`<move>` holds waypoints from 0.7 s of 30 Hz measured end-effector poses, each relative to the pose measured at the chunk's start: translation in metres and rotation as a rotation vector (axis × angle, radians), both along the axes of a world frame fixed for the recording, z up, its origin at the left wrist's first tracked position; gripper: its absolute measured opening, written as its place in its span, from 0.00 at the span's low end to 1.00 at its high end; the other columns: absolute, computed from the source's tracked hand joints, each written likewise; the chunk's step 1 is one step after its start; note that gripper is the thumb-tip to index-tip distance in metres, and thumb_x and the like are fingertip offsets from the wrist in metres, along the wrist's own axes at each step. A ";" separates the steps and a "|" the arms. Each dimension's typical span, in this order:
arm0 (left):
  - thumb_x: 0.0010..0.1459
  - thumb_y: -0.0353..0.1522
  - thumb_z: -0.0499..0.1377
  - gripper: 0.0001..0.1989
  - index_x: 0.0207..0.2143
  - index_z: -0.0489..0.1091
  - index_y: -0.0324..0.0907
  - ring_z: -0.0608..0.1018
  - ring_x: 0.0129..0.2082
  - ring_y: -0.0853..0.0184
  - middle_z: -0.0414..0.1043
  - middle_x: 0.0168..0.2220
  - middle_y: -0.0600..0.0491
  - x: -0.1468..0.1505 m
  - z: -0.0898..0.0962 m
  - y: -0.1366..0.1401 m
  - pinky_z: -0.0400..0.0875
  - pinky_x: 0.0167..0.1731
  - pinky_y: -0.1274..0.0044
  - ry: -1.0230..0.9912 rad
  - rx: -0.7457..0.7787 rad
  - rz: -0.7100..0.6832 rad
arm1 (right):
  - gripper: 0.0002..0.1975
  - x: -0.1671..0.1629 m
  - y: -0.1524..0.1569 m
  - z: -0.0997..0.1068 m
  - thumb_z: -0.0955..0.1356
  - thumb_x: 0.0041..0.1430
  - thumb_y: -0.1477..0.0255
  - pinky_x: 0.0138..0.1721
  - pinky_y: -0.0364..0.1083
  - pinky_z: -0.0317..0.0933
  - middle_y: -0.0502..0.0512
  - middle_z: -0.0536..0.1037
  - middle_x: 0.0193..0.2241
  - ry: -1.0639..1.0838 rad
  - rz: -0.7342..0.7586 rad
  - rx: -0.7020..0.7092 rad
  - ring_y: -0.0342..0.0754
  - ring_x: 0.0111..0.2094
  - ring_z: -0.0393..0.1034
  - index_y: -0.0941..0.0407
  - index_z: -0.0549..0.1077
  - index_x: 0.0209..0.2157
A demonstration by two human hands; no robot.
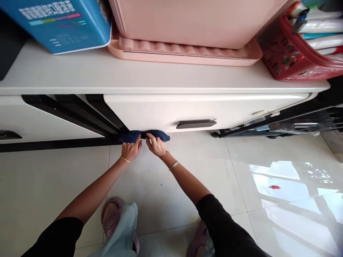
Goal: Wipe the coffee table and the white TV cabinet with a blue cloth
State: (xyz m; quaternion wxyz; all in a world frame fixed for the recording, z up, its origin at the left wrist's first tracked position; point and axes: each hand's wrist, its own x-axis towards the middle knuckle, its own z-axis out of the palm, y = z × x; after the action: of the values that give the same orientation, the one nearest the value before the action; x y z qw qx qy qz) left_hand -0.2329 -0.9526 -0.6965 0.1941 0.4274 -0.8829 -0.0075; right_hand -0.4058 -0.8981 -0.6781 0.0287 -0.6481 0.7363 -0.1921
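Note:
A dark blue cloth, with a fuzzy towel-like texture, lies bunched along the lower edge of the white cabinet front. My left hand grips its left part, the fingers mostly hidden behind the fabric. On the right part, my right hand pinches the cloth with bent fingers close to its middle. Both hands are near each other, just left of the dark drawer handle. Whether the cloth touches the floor cannot be made out.
On the white cabinet top stand a blue box, a pink ridged tray with a pink panel, and a red basket of pens. Glossy floor tiles lie below. A black-framed cart stands at right.

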 end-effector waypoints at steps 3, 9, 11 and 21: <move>0.70 0.43 0.49 0.25 0.55 0.77 0.37 0.84 0.39 0.52 0.83 0.35 0.38 -0.015 0.013 -0.001 0.69 0.46 0.65 0.036 -0.090 -0.064 | 0.17 -0.008 -0.002 0.029 0.65 0.70 0.64 0.31 0.42 0.72 0.55 0.77 0.30 -0.095 0.000 -0.079 0.47 0.27 0.73 0.49 0.78 0.55; 0.70 0.44 0.49 0.24 0.52 0.77 0.38 0.83 0.35 0.54 0.82 0.35 0.41 -0.061 0.035 -0.012 0.70 0.47 0.64 0.150 -0.124 -0.122 | 0.17 -0.017 0.002 0.074 0.65 0.69 0.69 0.43 0.44 0.73 0.57 0.78 0.39 -0.242 -0.095 -0.291 0.48 0.33 0.70 0.51 0.75 0.57; 0.70 0.45 0.50 0.24 0.52 0.76 0.38 0.83 0.39 0.55 0.82 0.38 0.42 -0.072 0.038 -0.014 0.70 0.50 0.65 0.202 -0.114 -0.132 | 0.19 -0.019 0.009 0.076 0.64 0.68 0.70 0.45 0.44 0.73 0.57 0.79 0.42 -0.265 -0.133 -0.348 0.47 0.33 0.69 0.51 0.73 0.59; 0.66 0.36 0.56 0.17 0.54 0.76 0.45 0.85 0.45 0.55 0.84 0.41 0.44 -0.078 0.049 -0.005 0.73 0.52 0.64 0.210 -0.293 -0.448 | 0.12 -0.067 0.068 0.063 0.63 0.70 0.69 0.45 0.49 0.73 0.57 0.77 0.38 -0.390 -0.201 -0.681 0.48 0.38 0.75 0.51 0.73 0.51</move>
State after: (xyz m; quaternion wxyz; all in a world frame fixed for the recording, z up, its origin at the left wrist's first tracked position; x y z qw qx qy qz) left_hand -0.3109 -0.9574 -0.6472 0.3375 0.1859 -0.9222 0.0334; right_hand -0.4726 -0.8305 -0.6155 -0.0676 -0.4969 0.6709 -0.5462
